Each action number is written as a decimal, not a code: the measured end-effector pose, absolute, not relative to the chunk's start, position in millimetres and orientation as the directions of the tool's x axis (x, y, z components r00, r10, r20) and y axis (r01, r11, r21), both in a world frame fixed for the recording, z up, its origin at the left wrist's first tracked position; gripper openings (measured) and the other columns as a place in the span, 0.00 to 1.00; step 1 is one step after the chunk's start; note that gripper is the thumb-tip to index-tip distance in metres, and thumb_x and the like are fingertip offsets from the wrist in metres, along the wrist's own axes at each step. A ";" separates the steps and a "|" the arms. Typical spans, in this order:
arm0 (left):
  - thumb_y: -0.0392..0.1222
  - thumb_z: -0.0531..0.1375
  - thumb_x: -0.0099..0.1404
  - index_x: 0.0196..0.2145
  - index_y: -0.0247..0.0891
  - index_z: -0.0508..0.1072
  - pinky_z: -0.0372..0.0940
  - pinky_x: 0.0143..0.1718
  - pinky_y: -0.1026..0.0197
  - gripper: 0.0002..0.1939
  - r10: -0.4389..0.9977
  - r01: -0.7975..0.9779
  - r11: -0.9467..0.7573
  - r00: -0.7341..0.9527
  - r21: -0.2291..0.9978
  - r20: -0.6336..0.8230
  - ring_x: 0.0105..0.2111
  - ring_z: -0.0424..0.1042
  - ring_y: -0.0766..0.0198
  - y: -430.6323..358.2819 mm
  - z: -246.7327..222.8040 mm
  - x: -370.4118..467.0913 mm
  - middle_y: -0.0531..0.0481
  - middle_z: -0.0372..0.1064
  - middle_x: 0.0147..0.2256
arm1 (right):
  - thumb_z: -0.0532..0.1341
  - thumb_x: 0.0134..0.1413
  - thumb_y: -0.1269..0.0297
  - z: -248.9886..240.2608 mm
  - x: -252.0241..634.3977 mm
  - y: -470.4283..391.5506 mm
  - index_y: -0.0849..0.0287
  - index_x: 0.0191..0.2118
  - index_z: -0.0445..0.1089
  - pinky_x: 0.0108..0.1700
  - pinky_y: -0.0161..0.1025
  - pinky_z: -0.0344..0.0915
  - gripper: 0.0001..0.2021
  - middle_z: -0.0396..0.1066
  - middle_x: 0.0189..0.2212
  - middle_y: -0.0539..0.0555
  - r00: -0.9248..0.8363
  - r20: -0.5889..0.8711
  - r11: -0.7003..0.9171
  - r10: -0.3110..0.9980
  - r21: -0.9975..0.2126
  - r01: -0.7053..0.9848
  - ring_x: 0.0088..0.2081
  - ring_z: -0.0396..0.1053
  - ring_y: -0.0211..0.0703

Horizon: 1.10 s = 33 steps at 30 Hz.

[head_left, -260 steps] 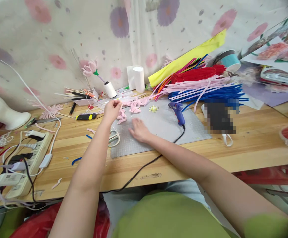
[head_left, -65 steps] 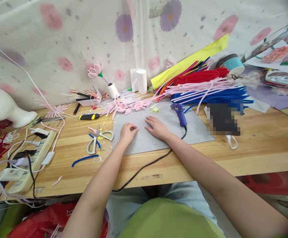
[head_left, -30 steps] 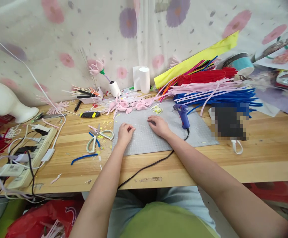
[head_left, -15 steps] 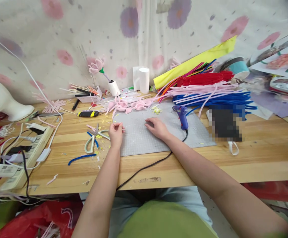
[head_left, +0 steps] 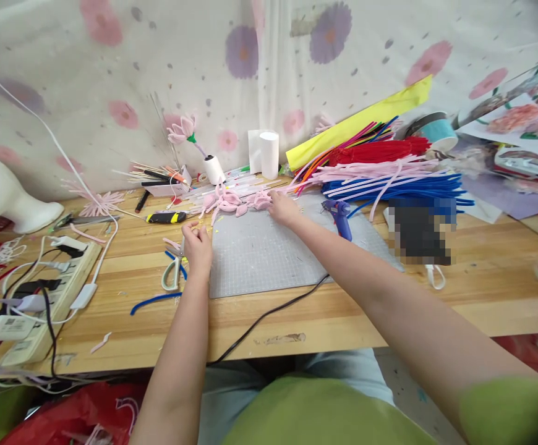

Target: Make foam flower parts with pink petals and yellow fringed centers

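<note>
My left hand [head_left: 198, 248] hovers by the left edge of the grey cutting mat [head_left: 250, 266], fingers loosely bent and apart, with nothing visible in them. Beneath and beside it lie scissors [head_left: 171, 275], partly covered by the hand, and short blue pipe-cleaner pieces [head_left: 155, 300]. Stretched over the back of the mat, my right hand [head_left: 284, 209] has its fingertips at the right end of a row of pink pipe-cleaner petals [head_left: 226, 201]. Whether the fingers grip a petal is hidden. To the right of that hand rests a blue glue gun [head_left: 341, 217].
Bundles of blue [head_left: 399, 190], pink and red pipe cleaners lie at the back right. A finished pink flower [head_left: 183, 130] stands in a white holder [head_left: 213, 169]. A utility knife [head_left: 166, 217] lies behind my left hand. At left are a power strip [head_left: 72, 272] and cables.
My right hand has moved forward and slightly left from the mat's middle to the pink petals, covering the yellow fringed piece. My left hand has moved left toward the scissors, its fingers loosening.
</note>
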<state>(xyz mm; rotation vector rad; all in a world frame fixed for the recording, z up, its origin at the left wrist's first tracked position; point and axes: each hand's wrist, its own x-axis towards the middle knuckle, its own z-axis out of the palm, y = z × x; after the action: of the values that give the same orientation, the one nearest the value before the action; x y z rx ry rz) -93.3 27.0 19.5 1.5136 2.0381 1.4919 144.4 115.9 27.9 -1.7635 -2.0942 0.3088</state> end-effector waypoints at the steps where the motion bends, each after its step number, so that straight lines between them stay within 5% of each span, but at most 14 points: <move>1: 0.39 0.56 0.58 0.42 0.39 0.60 0.59 0.34 0.61 0.13 0.801 0.650 -0.016 -0.446 0.759 0.399 0.30 0.66 0.64 27.6 21.4 -93.4 0.53 0.63 0.28 | 0.56 0.53 0.70 26.8 142.6 118.2 0.62 0.55 0.60 0.45 0.50 0.65 0.22 0.67 0.51 0.64 -0.140 0.134 0.183 0.981 -0.400 0.898 0.48 0.68 0.56; 4: 0.38 0.61 0.52 0.40 0.38 0.64 0.60 0.40 0.60 0.17 0.790 0.713 0.016 -0.438 0.701 0.428 0.38 0.67 0.60 27.7 28.1 -88.2 0.47 0.67 0.36 | 0.54 0.54 0.71 25.6 141.2 117.8 0.60 0.57 0.58 0.45 0.49 0.65 0.23 0.71 0.47 0.62 -0.132 0.141 0.180 0.981 -0.419 0.890 0.46 0.70 0.55; 6: 0.45 0.59 0.57 0.33 0.39 0.66 0.60 0.37 0.59 0.08 0.815 0.699 0.070 -0.452 0.712 0.364 0.32 0.67 0.60 27.5 32.1 -82.6 0.49 0.67 0.29 | 0.54 0.54 0.70 27.1 143.0 112.5 0.58 0.55 0.60 0.44 0.46 0.65 0.22 0.73 0.44 0.59 -0.138 0.170 0.202 0.976 -0.453 0.869 0.44 0.70 0.52; 9: 0.49 0.50 0.63 0.22 0.40 0.65 0.60 0.33 0.59 0.16 0.852 0.689 0.092 -0.429 0.719 0.302 0.26 0.65 0.61 30.3 33.5 -75.8 0.50 0.64 0.21 | 0.57 0.52 0.68 28.5 147.3 101.0 0.57 0.52 0.63 0.42 0.42 0.64 0.20 0.75 0.40 0.54 -0.208 0.194 0.281 0.959 -0.526 0.803 0.41 0.71 0.47; 12: 0.40 0.53 0.61 0.33 0.39 0.69 0.61 0.33 0.60 0.06 0.872 0.689 0.001 -0.356 0.725 0.337 0.28 0.67 0.62 37.5 30.4 -70.0 0.50 0.68 0.27 | 0.60 0.50 0.66 23.9 149.9 90.0 0.57 0.48 0.67 0.39 0.38 0.63 0.17 0.75 0.38 0.51 -0.305 0.175 0.348 0.936 -0.579 0.737 0.36 0.71 0.42; 14: 0.35 0.55 0.57 0.43 0.40 0.68 0.62 0.34 0.61 0.14 0.889 0.682 -0.063 -0.294 0.729 0.352 0.31 0.69 0.63 42.1 29.2 -65.0 0.48 0.70 0.35 | 0.61 0.50 0.65 18.1 149.8 84.0 0.58 0.44 0.69 0.37 0.37 0.63 0.14 0.75 0.37 0.51 -0.322 0.158 0.348 0.933 -0.619 0.704 0.33 0.70 0.40; 20: 0.43 0.56 0.60 0.38 0.40 0.73 0.63 0.38 0.56 0.10 0.962 0.811 0.042 -0.190 0.584 0.194 0.33 0.71 0.57 40.3 32.2 -47.2 0.48 0.69 0.26 | 0.59 0.50 0.66 -0.7 145.7 70.1 0.59 0.36 0.73 0.35 0.35 0.62 0.08 0.75 0.33 0.51 -0.283 0.158 0.304 0.946 -0.729 0.613 0.30 0.68 0.37; 23: 0.36 0.60 0.55 0.50 0.42 0.67 0.63 0.46 0.57 0.23 0.967 0.776 -0.230 0.115 0.588 0.227 0.44 0.70 0.58 35.1 24.6 -39.3 0.47 0.72 0.41 | 0.58 0.50 0.65 -6.7 144.6 67.4 0.59 0.36 0.73 0.35 0.35 0.62 0.09 0.74 0.33 0.52 -0.267 0.182 0.310 0.946 -0.747 0.589 0.31 0.67 0.37; 25: 0.33 0.61 0.53 0.49 0.41 0.68 0.59 0.53 0.56 0.24 0.939 0.748 -0.342 0.245 0.569 0.242 0.50 0.66 0.58 34.5 18.6 -34.9 0.46 0.69 0.48 | 0.57 0.50 0.67 -8.5 144.0 67.6 0.59 0.37 0.73 0.38 0.36 0.63 0.09 0.73 0.34 0.52 -0.237 0.207 0.310 0.949 -0.743 0.593 0.33 0.67 0.38; 30: 0.32 0.57 0.56 0.43 0.37 0.71 0.57 0.56 0.52 0.15 0.942 0.836 -0.186 0.002 0.516 0.336 0.51 0.65 0.54 52.8 24.2 -37.6 0.42 0.69 0.47 | 0.55 0.46 0.70 -9.4 143.6 68.8 0.60 0.49 0.67 0.40 0.38 0.65 0.21 0.68 0.44 0.57 -0.094 0.269 0.276 0.958 -0.792 0.545 0.31 0.66 0.37; 33: 0.31 0.56 0.56 0.43 0.39 0.71 0.57 0.55 0.50 0.16 0.919 0.870 -0.124 -0.080 0.477 0.386 0.52 0.64 0.52 73.4 37.5 -50.0 0.42 0.68 0.47 | 0.51 0.43 0.72 -9.6 145.3 68.5 0.59 0.40 0.68 0.39 0.38 0.64 0.16 0.69 0.41 0.54 -0.068 0.280 0.276 0.958 -0.827 0.489 0.31 0.64 0.38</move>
<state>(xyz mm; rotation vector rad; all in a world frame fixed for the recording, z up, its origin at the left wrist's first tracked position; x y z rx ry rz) -50.0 73.4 37.5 2.0775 2.0270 0.9875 145.3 68.5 -9.6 -1.3367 -1.6929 0.6904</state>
